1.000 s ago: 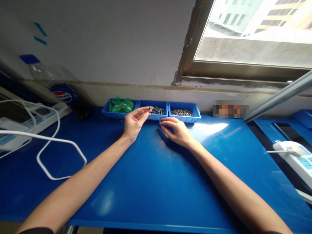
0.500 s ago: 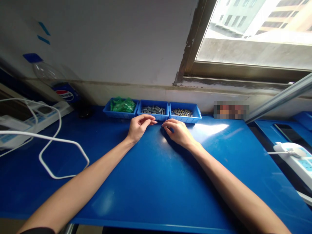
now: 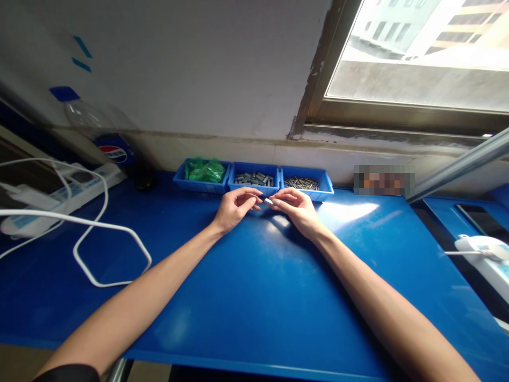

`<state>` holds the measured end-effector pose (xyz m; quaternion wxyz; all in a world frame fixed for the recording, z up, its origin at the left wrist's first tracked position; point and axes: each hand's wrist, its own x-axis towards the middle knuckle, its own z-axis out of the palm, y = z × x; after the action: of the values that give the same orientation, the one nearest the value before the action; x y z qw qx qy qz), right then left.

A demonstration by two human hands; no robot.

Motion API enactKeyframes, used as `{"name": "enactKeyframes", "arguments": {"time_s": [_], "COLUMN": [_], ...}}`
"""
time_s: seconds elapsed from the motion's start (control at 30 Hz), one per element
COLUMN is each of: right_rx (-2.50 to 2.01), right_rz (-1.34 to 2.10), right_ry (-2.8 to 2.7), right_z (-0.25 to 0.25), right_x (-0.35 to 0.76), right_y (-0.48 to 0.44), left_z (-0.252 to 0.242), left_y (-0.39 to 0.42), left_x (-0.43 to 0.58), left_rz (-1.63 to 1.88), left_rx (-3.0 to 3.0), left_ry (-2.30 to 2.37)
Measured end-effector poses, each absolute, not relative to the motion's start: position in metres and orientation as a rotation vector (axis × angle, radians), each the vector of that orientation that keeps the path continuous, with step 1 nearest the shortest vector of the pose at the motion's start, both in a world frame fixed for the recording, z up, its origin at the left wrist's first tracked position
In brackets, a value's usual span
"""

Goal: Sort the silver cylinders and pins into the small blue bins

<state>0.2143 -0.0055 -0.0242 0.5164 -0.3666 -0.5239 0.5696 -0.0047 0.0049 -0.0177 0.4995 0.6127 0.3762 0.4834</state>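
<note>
Between thumb and fingertips of my right hand (image 3: pixel 299 211) is a small, shiny metal cylinder (image 3: pixel 269 202), its end pointing left. My left hand (image 3: pixel 234 210) is beside it on the left, thumb and fingers drawn together; whatever may be between them is too small to make out. Both hands hover just in front of three blue bins. The left bin (image 3: pixel 202 186) holds crumpled green plastic bags (image 3: pixel 205 170). Short grey metal cylinders (image 3: pixel 254 179) fill the middle bin (image 3: pixel 254 189), and thin metal pins (image 3: pixel 302 183) lie in the right bin (image 3: pixel 326 187).
A cola bottle (image 3: pixel 115 148) and a white power strip (image 3: pixel 59 199) with looping white cable (image 3: pixel 105 225) stand at the left of the blue table (image 3: pixel 238 297). Another power strip (image 3: pixel 485 265) and a dark phone (image 3: pixel 483 220) are at the right. A window (image 3: pixel 413 79) is behind.
My right hand has turned and lifted slightly, so the metal cylinder at its fingertips now shows. My left hand stays pinched beside it. The whole view has shifted a little.
</note>
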Motion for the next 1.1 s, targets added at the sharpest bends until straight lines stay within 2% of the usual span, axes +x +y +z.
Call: {"name": "enactKeyframes", "arguments": {"time_s": [0.33,0.63,0.83,0.97,1.1], "right_rx": [-0.839,-0.873,-0.898,-1.016,-1.205], "right_rz": [1.419,1.428,1.436,1.252,0.838], "right_ry": [-1.317,-1.287,-1.290,-1.460,-1.742], "right_z": [-0.022,-0.021,-0.019,-0.018,-0.019], "right_x": [0.214,0.212,0.211,0.214,0.223], "right_y": [-0.008,-0.005,-0.004,-0.006,-0.007], "left_z": [-0.023,-0.012,-0.015,-0.017,-0.015], "left_y": [0.005,0.014,0.013,0.012,0.013], "left_x": [-0.006,-0.006,0.000,-0.005,-0.009], "left_rz": [1.041,1.476,1.458,1.296,1.138], "left_rx": [1.530,1.055,1.047,1.204,1.317], "left_ry": [0.846,0.880,0.855,0.913,0.903]}}
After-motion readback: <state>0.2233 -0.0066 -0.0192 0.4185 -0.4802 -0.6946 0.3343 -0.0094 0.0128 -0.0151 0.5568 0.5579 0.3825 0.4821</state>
